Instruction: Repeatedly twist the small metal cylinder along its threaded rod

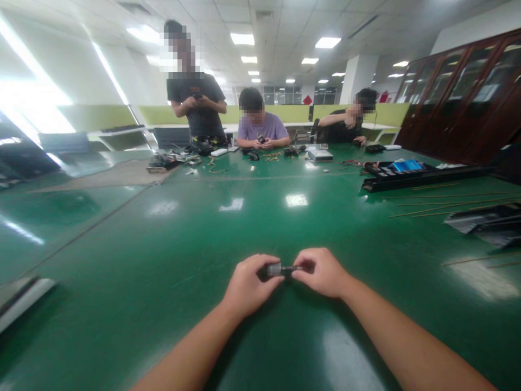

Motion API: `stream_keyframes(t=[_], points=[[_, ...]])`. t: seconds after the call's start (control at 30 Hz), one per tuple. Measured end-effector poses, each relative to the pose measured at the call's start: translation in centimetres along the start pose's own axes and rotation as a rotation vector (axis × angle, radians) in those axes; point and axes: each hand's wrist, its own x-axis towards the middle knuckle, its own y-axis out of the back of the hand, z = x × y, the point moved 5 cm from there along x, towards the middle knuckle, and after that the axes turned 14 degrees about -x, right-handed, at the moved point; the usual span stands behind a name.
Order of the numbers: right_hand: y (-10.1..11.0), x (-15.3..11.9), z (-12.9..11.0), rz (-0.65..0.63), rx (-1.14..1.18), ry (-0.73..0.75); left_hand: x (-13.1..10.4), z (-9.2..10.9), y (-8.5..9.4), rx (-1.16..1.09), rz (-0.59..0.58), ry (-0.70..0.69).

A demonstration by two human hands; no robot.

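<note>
Low over the green table (195, 228), both hands meet at one small part: a silver cylinder (274, 269) with a thin dark rod (287, 268) running out of its right side. It looks like a small motor with a shaft, though its exact kind is too small to make out. My left hand (248, 282) pinches the cylinder between thumb and fingers. Fingertips of my right hand (323, 273) close on the far end of the rod, which they partly hide. The part lies roughly level, left to right.
Across the table, one person (197, 103) stands and two people (262, 127) sit. Loose electronics (163, 160) and small brass-coloured pieces (271, 156) lie along the far side. At right are a long black channel (427, 178), thin rods (439, 205) and dark trays (488, 225). A pale-edged panel (26, 301) lies left.
</note>
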Motion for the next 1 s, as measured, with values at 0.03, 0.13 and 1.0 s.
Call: stream_keyframes(t=[0.03, 0.13, 1.0], points=[[0.00, -0.01, 0.00, 0.000, 0.001, 0.002, 0.00, 0.03, 0.01, 0.000, 0.000, -0.002], [0.06, 0.01, -0.01, 0.006, 0.006, 0.002, -0.01, 0.17, 0.05, 0.002, 0.004, -0.010], [0.85, 0.24, 0.30, 0.038, -0.012, 0.008, 0.27, -0.18, 0.69, 0.020, 0.041, -0.002]])
